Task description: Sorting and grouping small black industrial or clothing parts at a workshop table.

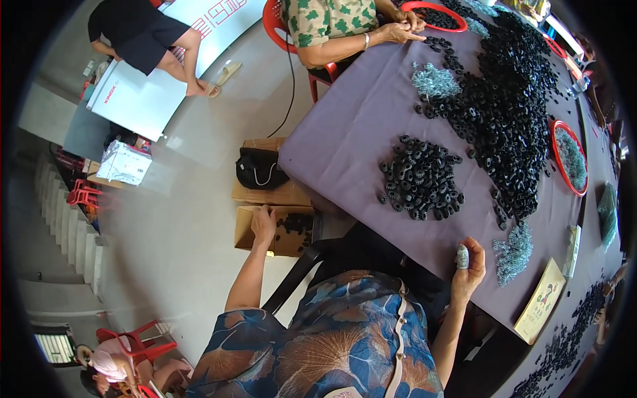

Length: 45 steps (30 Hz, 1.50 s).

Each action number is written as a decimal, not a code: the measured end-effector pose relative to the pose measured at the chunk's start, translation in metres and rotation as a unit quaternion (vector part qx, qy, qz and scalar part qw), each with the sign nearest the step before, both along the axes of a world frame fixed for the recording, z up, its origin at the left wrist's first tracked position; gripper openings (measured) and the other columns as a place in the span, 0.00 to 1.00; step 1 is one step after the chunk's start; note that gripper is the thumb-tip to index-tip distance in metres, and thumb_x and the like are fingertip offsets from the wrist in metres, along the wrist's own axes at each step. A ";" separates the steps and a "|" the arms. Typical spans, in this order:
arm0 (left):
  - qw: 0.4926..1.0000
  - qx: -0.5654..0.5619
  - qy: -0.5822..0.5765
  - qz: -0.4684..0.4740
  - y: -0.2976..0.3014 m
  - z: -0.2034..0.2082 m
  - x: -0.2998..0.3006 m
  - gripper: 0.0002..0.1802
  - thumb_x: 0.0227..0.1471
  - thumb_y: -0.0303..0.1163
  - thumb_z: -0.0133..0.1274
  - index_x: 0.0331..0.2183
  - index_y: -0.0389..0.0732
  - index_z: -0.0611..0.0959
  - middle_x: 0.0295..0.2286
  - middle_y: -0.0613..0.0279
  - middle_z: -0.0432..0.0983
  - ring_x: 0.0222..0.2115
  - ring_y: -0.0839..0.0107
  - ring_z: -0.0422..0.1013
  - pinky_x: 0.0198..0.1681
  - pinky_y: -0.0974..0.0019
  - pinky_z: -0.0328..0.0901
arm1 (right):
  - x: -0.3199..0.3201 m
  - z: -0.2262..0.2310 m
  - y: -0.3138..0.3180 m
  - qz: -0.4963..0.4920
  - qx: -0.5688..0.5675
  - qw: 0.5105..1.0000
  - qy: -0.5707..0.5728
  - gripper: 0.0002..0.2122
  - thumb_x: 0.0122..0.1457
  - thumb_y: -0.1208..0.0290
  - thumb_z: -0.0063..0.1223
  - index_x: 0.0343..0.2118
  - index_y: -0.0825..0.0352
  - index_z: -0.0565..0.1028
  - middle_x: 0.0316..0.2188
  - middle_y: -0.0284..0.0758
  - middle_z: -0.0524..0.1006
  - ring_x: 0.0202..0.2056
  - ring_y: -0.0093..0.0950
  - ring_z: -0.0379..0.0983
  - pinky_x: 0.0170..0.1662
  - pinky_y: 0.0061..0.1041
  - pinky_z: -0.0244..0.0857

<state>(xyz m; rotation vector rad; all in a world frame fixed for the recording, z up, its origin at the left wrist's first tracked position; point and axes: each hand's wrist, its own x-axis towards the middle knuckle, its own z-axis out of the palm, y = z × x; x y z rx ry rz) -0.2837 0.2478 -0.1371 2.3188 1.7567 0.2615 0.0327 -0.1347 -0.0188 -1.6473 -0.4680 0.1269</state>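
My left hand (263, 227) reaches down over the left side of an open cardboard box (244, 232), its fingers bent together; whatever they hold is hidden. Loose black pieces (296, 227) lie inside that box. At the table's near edge my right hand (472, 270) is raised with its fingers curled in, and a pale wrap covers one digit. I cannot make out anything in its grasp. Close to its right lies a heap of small silvery springs (513, 255). A separate pile of small black ring-shaped parts (421, 178) sits on the purple tablecloth (345, 126).
A large black heap (507, 113) spreads across the table, with a red-rimmed basket (556, 149) beside it. A booklet (540, 302) lies at the right edge. Another person's hands (401, 30) work at the far side. A black bag (260, 168) rests on cardboard.
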 end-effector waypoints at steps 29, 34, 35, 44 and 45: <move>0.779 0.098 -0.375 -0.493 -0.164 0.159 0.249 0.07 0.44 0.19 0.54 0.30 0.37 0.77 0.31 0.57 0.72 0.33 0.60 0.68 0.37 0.63 0.63 | 0.000 0.024 0.005 -0.031 -0.011 0.999 -0.035 0.10 0.48 0.84 0.53 0.35 0.69 0.71 0.27 0.35 0.73 0.25 0.24 0.71 0.31 0.20 0.65; 0.780 0.078 -0.359 -0.507 -0.172 0.147 0.259 0.08 0.44 0.23 0.55 0.31 0.38 0.77 0.32 0.58 0.71 0.34 0.60 0.66 0.40 0.60 0.61 | -0.001 0.028 0.002 -0.020 -0.042 0.998 -0.034 0.10 0.48 0.84 0.53 0.36 0.70 0.71 0.28 0.34 0.73 0.27 0.22 0.71 0.32 0.19 0.65; 0.784 0.074 -0.344 -0.511 -0.172 0.145 0.258 0.08 0.44 0.24 0.55 0.31 0.38 0.77 0.33 0.58 0.70 0.35 0.60 0.66 0.40 0.60 0.60 | -0.001 0.028 0.002 -0.015 -0.053 0.998 -0.028 0.10 0.49 0.85 0.53 0.36 0.71 0.71 0.28 0.33 0.73 0.29 0.20 0.72 0.34 0.17 0.65; 0.810 0.108 -0.267 -0.511 -0.178 0.151 0.264 0.15 0.43 0.32 0.57 0.36 0.41 0.77 0.40 0.58 0.67 0.42 0.58 0.63 0.45 0.57 0.56 | 0.001 0.027 0.004 -0.008 -0.064 0.997 -0.051 0.11 0.47 0.85 0.53 0.35 0.70 0.71 0.28 0.34 0.73 0.28 0.22 0.72 0.33 0.18 0.65; 0.813 0.128 -0.251 -0.509 -0.179 0.153 0.267 0.17 0.43 0.34 0.57 0.38 0.42 0.76 0.42 0.57 0.66 0.43 0.58 0.62 0.46 0.56 0.54 | 0.002 0.028 0.004 -0.007 -0.064 0.997 -0.051 0.11 0.47 0.85 0.53 0.35 0.70 0.71 0.28 0.34 0.73 0.28 0.22 0.72 0.33 0.18 0.65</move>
